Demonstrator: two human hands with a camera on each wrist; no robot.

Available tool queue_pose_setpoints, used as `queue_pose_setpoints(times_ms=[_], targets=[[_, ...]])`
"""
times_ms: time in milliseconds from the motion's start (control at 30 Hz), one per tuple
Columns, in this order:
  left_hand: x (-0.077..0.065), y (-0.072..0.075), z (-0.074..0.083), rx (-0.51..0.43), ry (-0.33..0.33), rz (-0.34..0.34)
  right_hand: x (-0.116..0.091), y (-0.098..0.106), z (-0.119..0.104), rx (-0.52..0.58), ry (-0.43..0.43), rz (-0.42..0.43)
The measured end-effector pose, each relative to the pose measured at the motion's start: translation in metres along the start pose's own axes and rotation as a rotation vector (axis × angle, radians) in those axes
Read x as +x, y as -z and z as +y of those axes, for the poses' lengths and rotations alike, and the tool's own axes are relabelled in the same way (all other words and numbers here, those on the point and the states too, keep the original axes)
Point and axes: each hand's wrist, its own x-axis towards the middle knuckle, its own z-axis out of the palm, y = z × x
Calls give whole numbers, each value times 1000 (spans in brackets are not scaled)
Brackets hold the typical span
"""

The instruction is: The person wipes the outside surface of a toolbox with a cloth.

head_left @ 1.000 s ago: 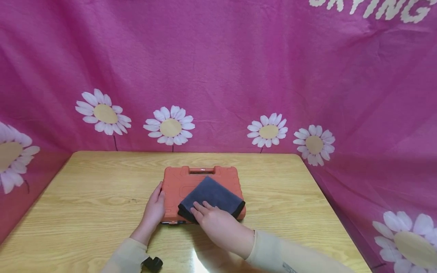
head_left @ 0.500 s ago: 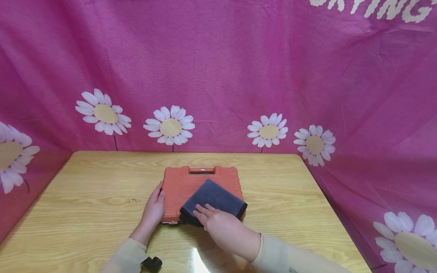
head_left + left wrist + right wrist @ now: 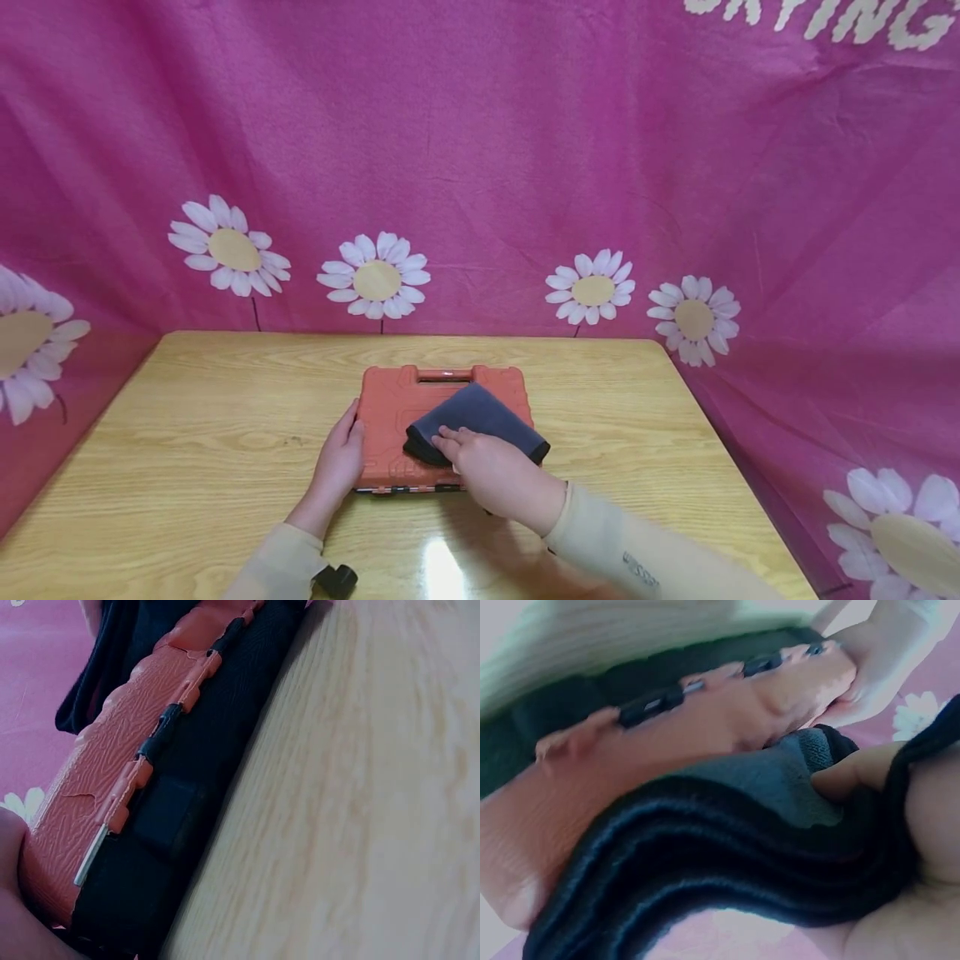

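Observation:
An orange plastic carrying case (image 3: 384,417) with a dark base lies flat on the table, its handle towards the back. At its left side, my left hand (image 3: 340,460) holds the edge, the thumb by the lid. Over the lid's right half, my right hand (image 3: 501,479) holds a folded grey cloth (image 3: 483,412) with black edging. Seen from the right wrist, the thumb is tucked into a fold of the cloth (image 3: 750,776). Black latches (image 3: 161,731) run along the case's front seam in the left wrist view, and the lid is down.
The wooden table (image 3: 225,417) extends around the case on all sides. A pink curtain (image 3: 480,167) with daisies hangs behind it and along both sides. A small black device (image 3: 335,581) sits at my left wrist.
The cloth and my right hand first slid slightly towards me, then moved back up and to the right across the lid. My left hand and the case have stayed put.

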Motion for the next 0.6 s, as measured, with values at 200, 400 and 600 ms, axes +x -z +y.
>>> queue_pose_setpoints(times_ms=[200, 400, 600], targets=[[1, 0, -1, 7, -14, 5, 9, 0, 11, 10, -23, -23], [2, 0, -1, 3, -13, 3, 16, 0, 22, 13, -40, -10], [1, 0, 0, 9, -10, 12, 24, 0, 33, -3, -74, 1]])
